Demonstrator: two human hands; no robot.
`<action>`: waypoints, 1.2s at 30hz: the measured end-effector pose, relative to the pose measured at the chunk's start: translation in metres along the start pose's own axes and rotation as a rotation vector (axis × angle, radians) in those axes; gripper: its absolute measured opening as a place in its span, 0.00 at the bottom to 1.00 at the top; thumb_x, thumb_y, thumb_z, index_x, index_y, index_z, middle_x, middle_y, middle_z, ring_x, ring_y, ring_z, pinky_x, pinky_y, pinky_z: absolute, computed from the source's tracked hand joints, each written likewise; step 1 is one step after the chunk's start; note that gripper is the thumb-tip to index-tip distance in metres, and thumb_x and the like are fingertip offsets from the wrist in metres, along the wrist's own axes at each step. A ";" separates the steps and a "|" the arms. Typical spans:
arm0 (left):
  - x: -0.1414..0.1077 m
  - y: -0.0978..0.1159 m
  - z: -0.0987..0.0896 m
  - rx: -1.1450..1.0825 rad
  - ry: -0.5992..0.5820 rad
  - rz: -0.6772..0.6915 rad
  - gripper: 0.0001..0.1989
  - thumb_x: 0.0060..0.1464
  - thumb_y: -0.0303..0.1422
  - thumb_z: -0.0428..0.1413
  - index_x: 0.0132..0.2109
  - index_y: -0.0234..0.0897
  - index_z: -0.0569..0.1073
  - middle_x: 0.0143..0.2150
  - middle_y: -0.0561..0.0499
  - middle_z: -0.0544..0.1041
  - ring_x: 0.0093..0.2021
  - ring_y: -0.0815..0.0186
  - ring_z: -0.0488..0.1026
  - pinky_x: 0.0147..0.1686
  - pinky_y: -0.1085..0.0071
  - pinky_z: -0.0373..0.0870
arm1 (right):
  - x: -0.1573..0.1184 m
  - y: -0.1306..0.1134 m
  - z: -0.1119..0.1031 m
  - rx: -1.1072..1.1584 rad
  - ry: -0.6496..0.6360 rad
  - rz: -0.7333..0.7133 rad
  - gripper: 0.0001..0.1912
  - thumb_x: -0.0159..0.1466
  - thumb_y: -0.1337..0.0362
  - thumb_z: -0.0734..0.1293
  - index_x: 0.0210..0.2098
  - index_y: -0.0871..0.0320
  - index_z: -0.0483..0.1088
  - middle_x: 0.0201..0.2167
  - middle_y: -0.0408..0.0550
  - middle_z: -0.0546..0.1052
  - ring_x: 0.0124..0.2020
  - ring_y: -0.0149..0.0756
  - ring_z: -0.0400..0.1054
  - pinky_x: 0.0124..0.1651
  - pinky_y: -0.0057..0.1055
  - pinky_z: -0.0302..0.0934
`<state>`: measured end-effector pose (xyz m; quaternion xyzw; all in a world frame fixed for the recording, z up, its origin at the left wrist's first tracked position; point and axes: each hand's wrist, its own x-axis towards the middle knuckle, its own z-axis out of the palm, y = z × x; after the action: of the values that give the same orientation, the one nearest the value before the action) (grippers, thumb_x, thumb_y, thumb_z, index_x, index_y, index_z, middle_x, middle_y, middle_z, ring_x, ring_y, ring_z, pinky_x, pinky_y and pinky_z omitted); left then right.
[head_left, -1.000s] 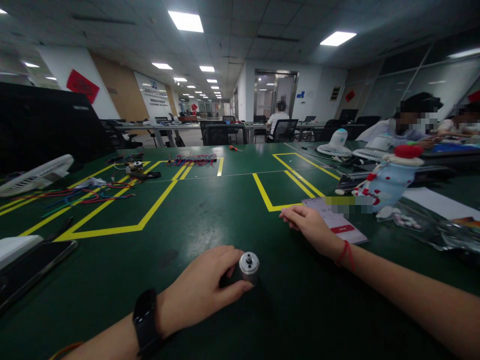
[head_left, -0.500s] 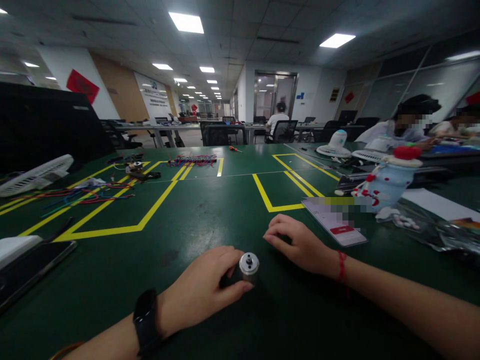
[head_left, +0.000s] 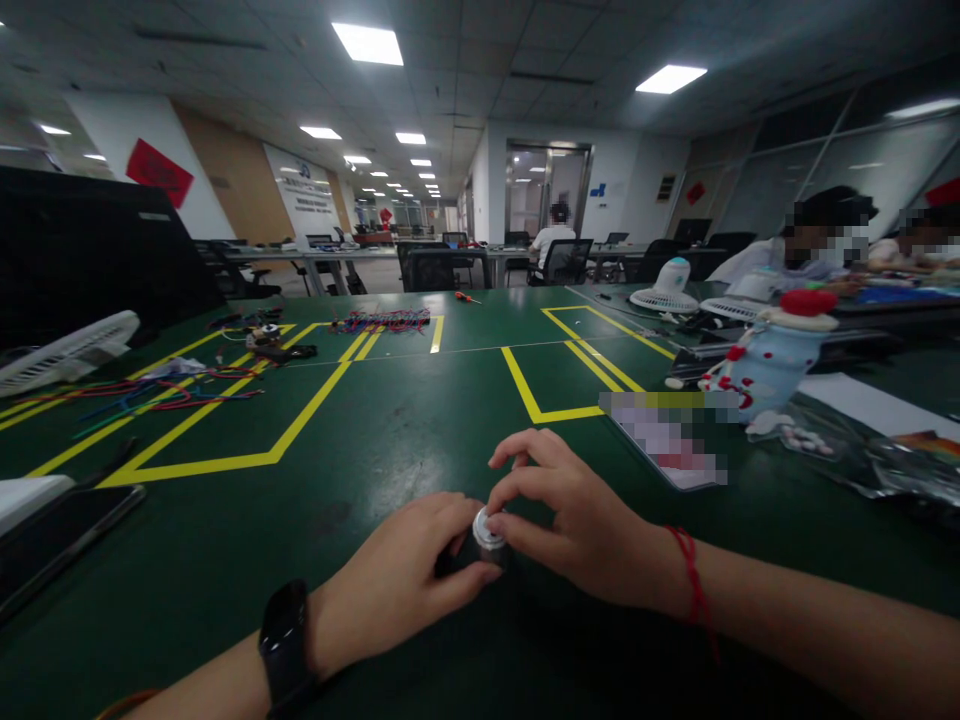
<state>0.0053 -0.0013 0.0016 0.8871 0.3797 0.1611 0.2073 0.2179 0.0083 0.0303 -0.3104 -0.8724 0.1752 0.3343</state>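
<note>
A small cylindrical motor (head_left: 491, 545) with a bright metal top stands upright on the green table. My left hand (head_left: 409, 560) is wrapped around its side, thumb in front and fingers behind. From the right, my right hand (head_left: 570, 510) reaches over the top. Its thumb and index fingertip pinch together at the motor's shaft, which they cover; I cannot make out whether a small part is also between them. The other fingers of that hand are curled and raised.
A phone (head_left: 664, 445) lies right of my hands, near a light-blue cup (head_left: 780, 360) and a plastic bag (head_left: 802, 435). Wires (head_left: 202, 385), a white fan (head_left: 71, 350) and a dark device (head_left: 67, 540) are at left. Yellow tape (head_left: 315, 405) marks the table; an orange screwdriver (head_left: 466, 298) lies far back.
My right hand has moved left and toward me, from beside the phone onto the motor's top. The left hand keeps its hold on the motor. The view has shifted slightly.
</note>
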 end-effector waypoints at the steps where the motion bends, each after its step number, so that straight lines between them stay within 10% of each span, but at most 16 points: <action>1: 0.000 0.000 0.000 0.000 0.000 0.001 0.06 0.61 0.36 0.55 0.41 0.38 0.69 0.36 0.52 0.71 0.35 0.63 0.66 0.35 0.69 0.61 | 0.000 0.000 0.000 0.027 0.016 0.002 0.02 0.63 0.67 0.69 0.36 0.56 0.74 0.46 0.49 0.70 0.48 0.39 0.64 0.51 0.39 0.59; 6: 0.000 0.000 -0.001 0.003 -0.012 -0.011 0.08 0.61 0.37 0.55 0.38 0.37 0.67 0.34 0.53 0.70 0.33 0.64 0.65 0.33 0.70 0.59 | -0.002 0.008 -0.010 0.183 0.086 0.089 0.01 0.65 0.67 0.67 0.37 0.57 0.71 0.40 0.46 0.71 0.44 0.35 0.66 0.49 0.33 0.61; 15: 0.000 -0.002 -0.002 0.009 -0.022 -0.027 0.10 0.61 0.37 0.56 0.36 0.37 0.66 0.33 0.54 0.68 0.32 0.65 0.63 0.31 0.71 0.55 | -0.024 0.034 -0.010 0.052 -0.329 0.141 0.03 0.62 0.66 0.69 0.36 0.58 0.74 0.41 0.47 0.72 0.44 0.37 0.64 0.48 0.35 0.60; 22: -0.001 -0.003 -0.001 -0.004 -0.033 -0.025 0.10 0.62 0.38 0.56 0.37 0.37 0.66 0.34 0.54 0.68 0.33 0.65 0.64 0.32 0.70 0.55 | -0.023 0.032 -0.013 0.165 -0.251 0.156 0.04 0.62 0.65 0.70 0.36 0.59 0.73 0.40 0.47 0.72 0.42 0.35 0.66 0.46 0.33 0.61; 31: -0.002 -0.003 -0.003 -0.025 -0.036 -0.019 0.08 0.62 0.38 0.56 0.39 0.39 0.67 0.35 0.54 0.68 0.34 0.64 0.64 0.33 0.70 0.56 | -0.012 0.065 -0.026 0.305 -0.054 0.535 0.11 0.65 0.58 0.66 0.37 0.61 0.72 0.30 0.44 0.73 0.31 0.31 0.67 0.33 0.29 0.60; 36: -0.002 -0.004 -0.003 -0.024 -0.036 -0.017 0.09 0.62 0.39 0.56 0.39 0.38 0.67 0.35 0.54 0.68 0.34 0.65 0.64 0.33 0.70 0.56 | -0.016 0.056 -0.021 0.116 -0.310 0.237 0.15 0.58 0.57 0.73 0.41 0.58 0.75 0.37 0.46 0.73 0.36 0.34 0.67 0.38 0.31 0.61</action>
<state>0.0005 0.0005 0.0024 0.8839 0.3816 0.1478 0.2262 0.2654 0.0416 0.0085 -0.3606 -0.8592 0.3090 0.1905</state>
